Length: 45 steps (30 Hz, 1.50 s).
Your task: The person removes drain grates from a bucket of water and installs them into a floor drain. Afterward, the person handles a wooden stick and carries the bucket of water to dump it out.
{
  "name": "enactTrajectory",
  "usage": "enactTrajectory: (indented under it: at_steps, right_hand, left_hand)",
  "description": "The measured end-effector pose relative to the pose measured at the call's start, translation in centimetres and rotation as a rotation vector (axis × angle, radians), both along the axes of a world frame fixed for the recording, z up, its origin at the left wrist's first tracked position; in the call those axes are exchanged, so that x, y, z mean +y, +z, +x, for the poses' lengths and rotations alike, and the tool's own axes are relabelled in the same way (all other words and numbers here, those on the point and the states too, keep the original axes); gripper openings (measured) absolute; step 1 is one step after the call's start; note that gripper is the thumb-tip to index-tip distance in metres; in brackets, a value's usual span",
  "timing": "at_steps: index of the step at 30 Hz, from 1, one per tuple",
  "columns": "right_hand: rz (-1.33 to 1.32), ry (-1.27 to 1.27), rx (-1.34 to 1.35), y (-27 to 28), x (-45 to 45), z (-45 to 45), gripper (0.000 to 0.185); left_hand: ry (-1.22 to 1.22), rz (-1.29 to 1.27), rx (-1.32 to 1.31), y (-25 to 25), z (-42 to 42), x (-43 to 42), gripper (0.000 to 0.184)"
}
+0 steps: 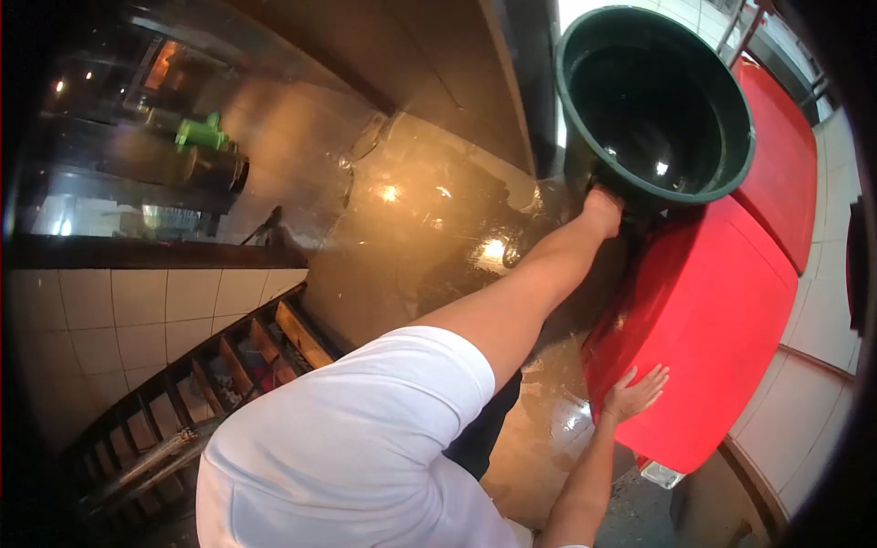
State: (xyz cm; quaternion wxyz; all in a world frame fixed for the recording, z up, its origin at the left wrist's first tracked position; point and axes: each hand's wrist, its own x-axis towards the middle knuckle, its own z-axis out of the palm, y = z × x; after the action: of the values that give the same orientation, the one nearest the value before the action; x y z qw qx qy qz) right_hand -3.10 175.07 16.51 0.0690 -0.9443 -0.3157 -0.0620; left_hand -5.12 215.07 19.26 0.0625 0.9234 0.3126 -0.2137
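A large dark green bucket [654,105] is tilted so that I look into its open mouth, with a wet shine inside. My left hand [603,212] grips it at the near side just under the rim; the fingertips are hidden behind the bucket. My right hand [636,395] lies with fingers spread on the near edge of a smooth red box-like surface [708,342]. The bucket's rim overlaps the far end of that surface.
A second red panel [776,164] adjoins the first. The wet floor [411,219] reflects light. On the left are a slatted dark rack [215,374], a tiled low wall [137,297] and a bright green object [203,133]. A brown panel [429,59] rises at the top.
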Motion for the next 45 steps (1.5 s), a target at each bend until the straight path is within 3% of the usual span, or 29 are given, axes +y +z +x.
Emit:
enactTrajectory:
  at_steps: [2, 4, 7, 10, 12, 16, 18, 21, 25, 30, 32, 33, 35, 36, 37, 38, 39, 41, 43, 44, 45]
  right_hand:
    - [-0.022, -0.021, 0.006, 0.9, 0.3, -0.3, 0.058]
    - [-0.005, 0.014, -0.054, 0.9, -0.1, -0.1, 0.055]
    - [0.026, 0.076, -0.139, -0.4, -0.3, -0.1, 0.052]
    - [0.086, 0.128, -0.154, -2.8, -1.3, 0.7, 0.051]
    - [-0.094, 0.053, -0.180, -1.9, -0.5, -0.6, 0.051]
    - [-0.390, -0.064, -0.019, 2.9, 2.2, -2.6, 0.052]
    - [-0.328, 0.042, -0.040, -0.2, -0.5, -0.7, 0.055]
    - [-0.333, 0.077, 0.025, -0.2, -0.1, -1.8, 0.062]
    - [-0.406, -0.014, 0.104, 1.6, -0.5, -6.1, 0.075]
    - [-0.494, -0.135, 0.184, 3.4, 0.8, -14.7, 0.061]
    - [-0.086, -0.246, 0.573, -0.8, 0.5, -18.6, 0.056]
    - [0.066, -0.296, 0.669, 4.0, 4.6, -23.8, 0.049]
    - [0.128, -0.343, 0.936, 2.7, 7.7, -29.2, 0.044]
    - [0.120, -0.376, 0.930, 5.8, 11.4, -32.1, 0.045]
    - [0.218, -0.266, 0.878, 4.4, 13.7, -33.9, 0.042]
    - [0.367, -0.191, 0.860, 3.6, 14.9, -34.9, 0.041]
    - [0.512, -0.118, 0.836, 6.5, 18.6, -36.1, 0.040]
    - [0.455, -0.036, 0.618, 9.1, 22.5, -35.8, 0.044]
    - [0.462, -0.032, 0.509, 12.4, 25.6, -34.7, 0.049]
    - [0.401, -0.065, 0.499, 13.5, 26.7, -34.0, 0.050]
    - [0.352, -0.051, 0.470, 13.1, 27.1, -33.2, 0.051]
  left_hand:
    - [-0.016, 0.001, -0.009, 1.1, -1.8, -0.3, 0.056]
    - [-0.022, 0.105, -0.101, -1.5, -3.4, -0.8, 0.047]
    - [0.010, 0.024, -0.109, -1.6, -7.5, -1.7, 0.034]
    - [-0.034, 0.064, -0.101, -4.3, -11.6, -3.2, 0.035]
    - [-0.063, 0.010, -0.080, -1.5, -14.3, -5.0, 0.041]
    - [-0.061, 0.017, -0.158, -2.6, -16.7, -8.0, 0.050]
    - [-0.062, -0.041, -0.076, -1.1, -17.9, -8.2, 0.053]
    - [-0.128, 0.085, -0.181, -2.4, -20.1, -9.5, 0.043]
    - [-0.141, -0.033, -0.141, -2.6, -23.5, -9.8, 0.039]
    - [-0.197, -0.146, -0.098, -0.1, -29.0, -9.7, 0.039]
    - [-0.224, -0.057, -0.223, -4.1, -30.0, -9.9, 0.039]
    - [-0.250, -0.015, -0.283, -5.4, -30.2, -10.2, 0.040]
    - [-0.341, -0.099, -0.329, 0.0, -31.7, -8.9, 0.044]
    - [-0.371, -0.134, -0.356, 2.7, -32.8, -8.0, 0.046]
    - [-0.407, -0.118, -0.530, 4.0, -34.2, -7.6, 0.051]
    - [-0.415, -0.348, -0.522, 5.3, -36.1, -6.9, 0.051]
    - [-0.422, -0.582, -0.497, 9.2, -38.5, -5.8, 0.050]
    - [-0.404, -0.508, -0.707, 18.2, -42.8, -2.8, 0.051]
    - [-0.297, -0.381, -0.716, 22.3, -46.3, 3.6, 0.058]
    - [-0.382, -0.133, -0.664, 23.0, -47.8, 8.5, 0.058]
    - [-0.308, 0.004, -0.678, 27.8, -47.4, 12.5, 0.058]
